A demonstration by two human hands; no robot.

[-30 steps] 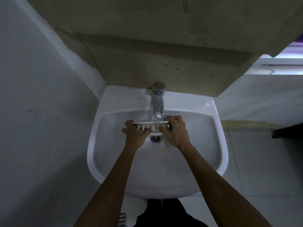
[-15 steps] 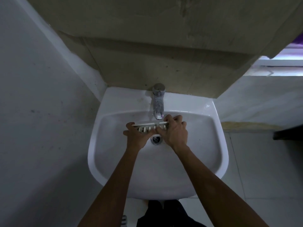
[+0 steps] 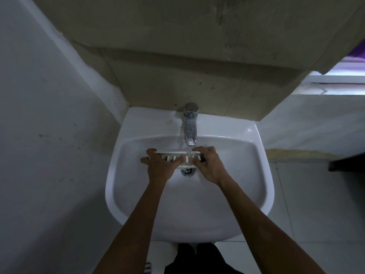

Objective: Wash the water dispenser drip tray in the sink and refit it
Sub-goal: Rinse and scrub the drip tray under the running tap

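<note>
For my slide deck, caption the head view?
Both hands, left hand and right hand, hold the tray under the tap above the sink.

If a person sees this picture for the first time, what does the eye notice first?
First, the two hands, left hand and right hand, holding a white slotted drip tray at the middle of the white sink. A thin stream runs onto it from the chrome tap, just above the drain.

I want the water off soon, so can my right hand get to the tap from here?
Probably yes: the tap stands just beyond the right hand, nothing between, though it must release the drip tray.
</note>
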